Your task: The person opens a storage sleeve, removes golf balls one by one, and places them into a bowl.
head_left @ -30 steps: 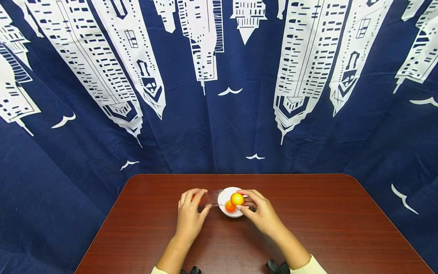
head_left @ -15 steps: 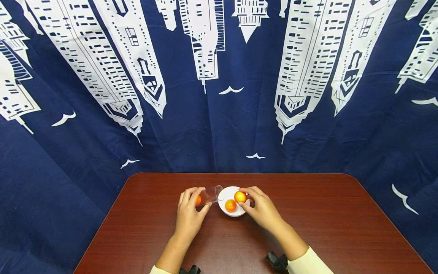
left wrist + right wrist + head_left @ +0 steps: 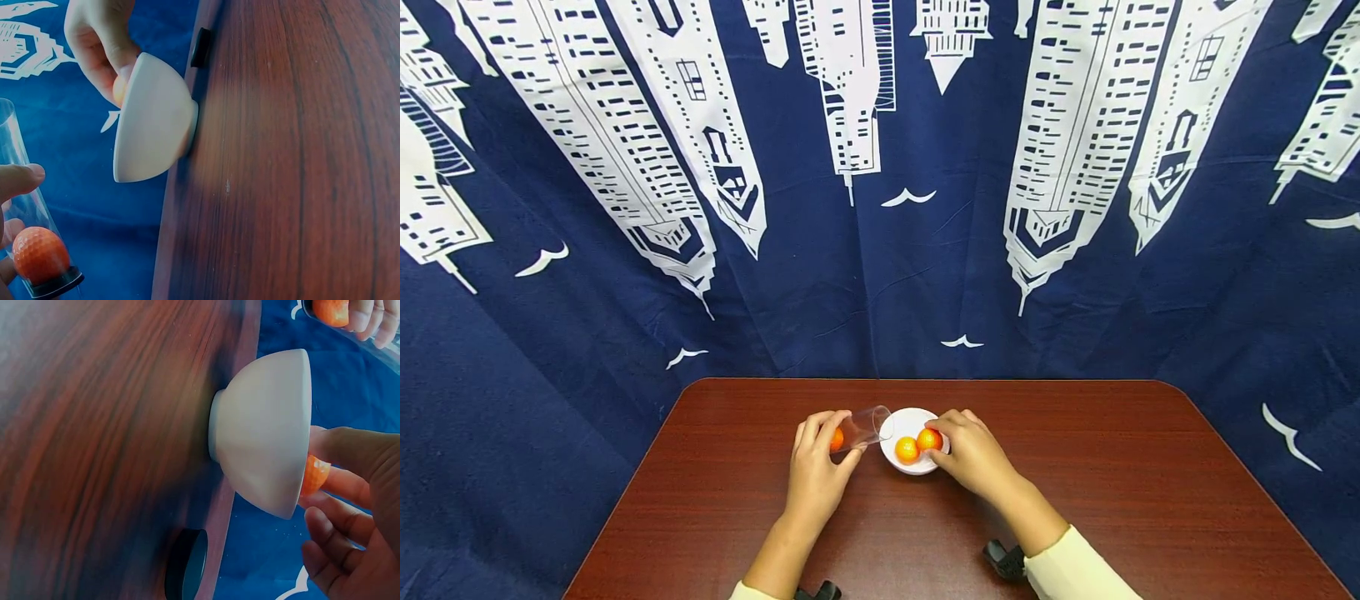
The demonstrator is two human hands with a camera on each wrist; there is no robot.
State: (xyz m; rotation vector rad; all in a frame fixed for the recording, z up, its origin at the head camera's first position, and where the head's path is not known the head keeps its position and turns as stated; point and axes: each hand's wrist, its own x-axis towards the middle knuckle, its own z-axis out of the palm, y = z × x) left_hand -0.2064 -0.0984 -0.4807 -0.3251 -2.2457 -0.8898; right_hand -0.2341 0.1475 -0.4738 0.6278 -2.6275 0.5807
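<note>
A white bowl stands on the table with one orange golf ball lying in it. My right hand pinches a second orange ball between thumb and fingers, partly below the bowl's rim in the right wrist view. To the left of the bowl, my left hand grips a clear tube, its open mouth tilted toward the bowl. Inside the tube, a dimpled orange ball rests against the black end cap.
A round black lid lies on the table beside the bowl, hidden by my right hand in the head view. The brown table ends at a blue curtain with white buildings printed on it.
My right hand has moved slightly right and lowered its ball into the bowl beside the other one. The tube in my left hand has turned a little, so its round mouth shows.
</note>
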